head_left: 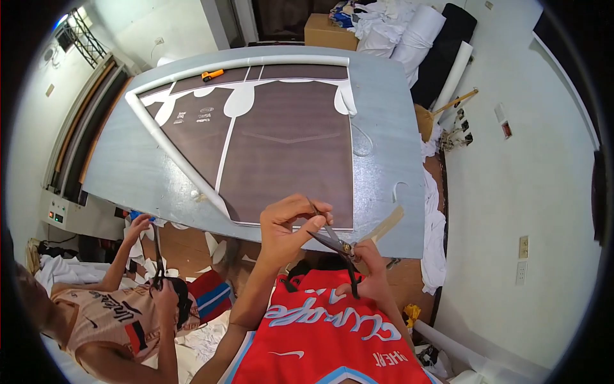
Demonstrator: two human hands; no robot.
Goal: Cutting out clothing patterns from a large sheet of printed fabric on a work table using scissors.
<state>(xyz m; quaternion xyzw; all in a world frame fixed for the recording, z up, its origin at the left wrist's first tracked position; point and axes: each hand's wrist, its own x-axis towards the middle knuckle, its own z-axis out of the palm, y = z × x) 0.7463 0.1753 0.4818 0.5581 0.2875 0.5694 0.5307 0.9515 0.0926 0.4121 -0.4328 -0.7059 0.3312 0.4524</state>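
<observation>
My right hand (371,269) is closed around the dark handles of a pair of scissors (339,245), held above the table's near edge. The blades stand apart and point up and left. My left hand (288,224) is at the blade end, its thumb and fingers pinched around the upper blade. Beyond both hands a large dark brown printed sheet (291,166) with white outlined garment shapes lies on the blue-grey table (387,166). White rolled edges (176,147) run along its left and far sides.
A yellow-orange cutter (212,75) rests on the sheet's far part. One tan strip (387,224) sticks over the table's near right edge. At left a co-worker holds scissors (158,265) near a blue item (141,216). Fabric rolls (419,35) and a cardboard box (329,32) stand behind.
</observation>
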